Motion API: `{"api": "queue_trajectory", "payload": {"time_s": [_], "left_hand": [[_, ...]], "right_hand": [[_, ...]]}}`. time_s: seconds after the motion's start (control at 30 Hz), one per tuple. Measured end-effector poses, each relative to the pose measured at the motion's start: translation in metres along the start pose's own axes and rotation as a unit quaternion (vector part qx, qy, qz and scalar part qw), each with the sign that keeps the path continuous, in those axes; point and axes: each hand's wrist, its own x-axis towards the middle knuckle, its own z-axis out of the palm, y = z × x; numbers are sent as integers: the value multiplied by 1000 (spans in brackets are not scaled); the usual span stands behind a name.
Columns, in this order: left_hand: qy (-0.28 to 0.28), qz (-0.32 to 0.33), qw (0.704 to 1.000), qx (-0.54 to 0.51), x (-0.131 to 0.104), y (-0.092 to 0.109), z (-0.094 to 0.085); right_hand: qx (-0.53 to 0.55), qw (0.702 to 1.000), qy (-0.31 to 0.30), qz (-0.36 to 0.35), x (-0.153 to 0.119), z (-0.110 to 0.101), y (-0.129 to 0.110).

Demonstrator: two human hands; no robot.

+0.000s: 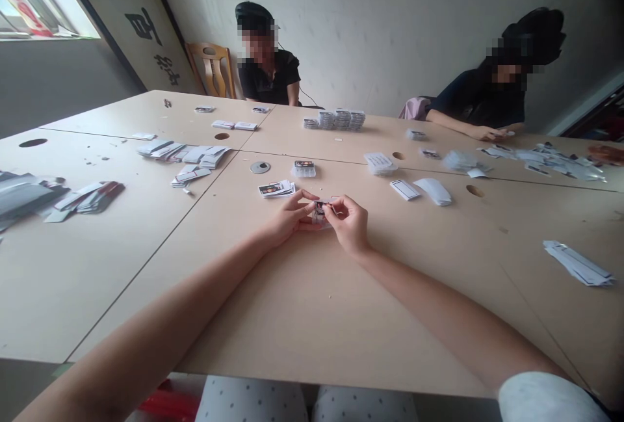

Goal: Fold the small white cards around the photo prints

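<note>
Above the near part of the table, my left hand [289,220] is closed around the left side of a small see-through plastic box [320,214] with a dark printed card at its top. My right hand [351,223] pinches the same box from the right, thumb and fingertips at its upper edge. The fingers cover much of it, so I cannot tell whether its lid is fastened. Just beyond my left hand lies a loose pile of printed cards [275,189]. Behind them stands another see-through box [304,170] with a dark card on top.
Stacked boxes [342,120] stand at the far side. White card bundles [182,153] lie left, a plastic pile [380,163] and white slips [433,192] right. More strips [578,263] are at far right. Two people [270,74] sit across the table [273,305].
</note>
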Motion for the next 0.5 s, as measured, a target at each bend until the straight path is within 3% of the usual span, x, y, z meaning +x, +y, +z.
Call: {"api": "queue_trajectory", "payload": {"time_s": [0.5], "left_hand": [[2, 3, 1000, -1, 0, 1, 2]], "right_hand": [[-1, 1000, 3, 6, 0, 0, 0]]}}
